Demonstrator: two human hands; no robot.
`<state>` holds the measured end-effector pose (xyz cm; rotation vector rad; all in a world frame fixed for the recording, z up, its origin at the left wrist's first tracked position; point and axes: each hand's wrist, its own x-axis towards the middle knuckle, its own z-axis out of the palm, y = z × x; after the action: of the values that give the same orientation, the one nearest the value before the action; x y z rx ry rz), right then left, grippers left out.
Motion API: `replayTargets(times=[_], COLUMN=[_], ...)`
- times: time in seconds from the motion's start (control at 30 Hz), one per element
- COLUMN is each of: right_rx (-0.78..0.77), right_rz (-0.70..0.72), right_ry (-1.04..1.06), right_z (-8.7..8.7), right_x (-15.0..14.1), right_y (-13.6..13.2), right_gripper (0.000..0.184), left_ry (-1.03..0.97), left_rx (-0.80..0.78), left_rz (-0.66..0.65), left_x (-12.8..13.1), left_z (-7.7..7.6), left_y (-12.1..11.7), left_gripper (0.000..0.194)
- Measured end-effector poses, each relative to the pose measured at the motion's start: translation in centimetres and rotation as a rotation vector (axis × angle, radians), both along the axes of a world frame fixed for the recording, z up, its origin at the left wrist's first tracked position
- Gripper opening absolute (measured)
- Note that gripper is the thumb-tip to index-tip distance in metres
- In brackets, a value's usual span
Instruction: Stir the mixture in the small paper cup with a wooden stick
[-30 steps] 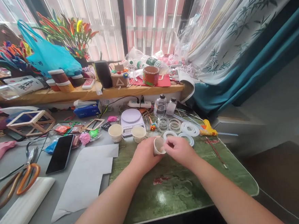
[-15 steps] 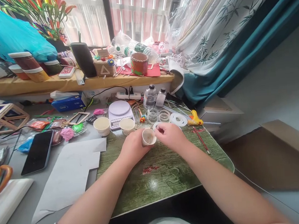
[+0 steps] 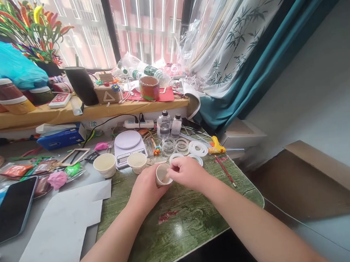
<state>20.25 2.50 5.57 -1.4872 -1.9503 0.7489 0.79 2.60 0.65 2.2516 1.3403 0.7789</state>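
My left hand (image 3: 147, 187) is wrapped round a small paper cup (image 3: 163, 180), tilted with its mouth toward me. At the cup's right rim, my right hand (image 3: 187, 172) is closed in a pinch. What it grips looks like a thin pale stick reaching into the cup, mostly hidden by the fingers. Two more paper cups stand just behind: one paper cup (image 3: 137, 165) in front of the kitchen scale (image 3: 130, 144), another paper cup (image 3: 105, 168) farther left. Behind my right hand lie white silicone rings (image 3: 197, 148) and clear rings (image 3: 168, 146).
Two clear bottles (image 3: 164, 125) stand at the back by a power strip (image 3: 132, 124). A yellow glue gun (image 3: 216, 145) and a red-handled brush (image 3: 225, 170) lie right. Left are white paper (image 3: 61, 218), a phone (image 3: 14, 210) and bagged clay (image 3: 17, 170). The table edge (image 3: 259, 193) curves at right.
The camera view has turned, so the table things shift left in it. My left hand keeps hold of the cup. My right hand drew slightly away from the rim, then came back to it.
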Motion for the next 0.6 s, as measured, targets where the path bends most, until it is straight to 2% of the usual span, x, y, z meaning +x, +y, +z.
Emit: replayTargets(times=[0.1,0.3,0.43,0.53,0.6], right_rx=[0.004,-0.029,0.002,-0.08,-0.099], right_rz=[-0.009,-0.01,-0.051,0.01,-0.056], right_ry=[0.029,0.031,0.003,0.055,0.036], right_z=[0.37,0.83,0.68,0.33,0.11], right_x=[0.14,0.22,0.02,0.1,0.26], right_y=[0.22,0.36,0.24,0.12,0.04], right_gripper=[0.025,0.024,0.024,0.023,0.024], left_ry=[-0.004,-0.008,-0.001,0.007,0.015], left_rx=[0.01,0.061,0.06,0.049,0.032], left_rz=[0.005,-0.013,-0.02,-0.024,-0.024], left_x=[-0.05,-0.05,-0.06,-0.02,0.03], left_z=[-0.02,0.0,-0.24,-0.22,-0.13], left_y=[0.04,0.1,0.22,0.26,0.28], left_gripper=[0.056,0.048,0.054,0.054,0.052])
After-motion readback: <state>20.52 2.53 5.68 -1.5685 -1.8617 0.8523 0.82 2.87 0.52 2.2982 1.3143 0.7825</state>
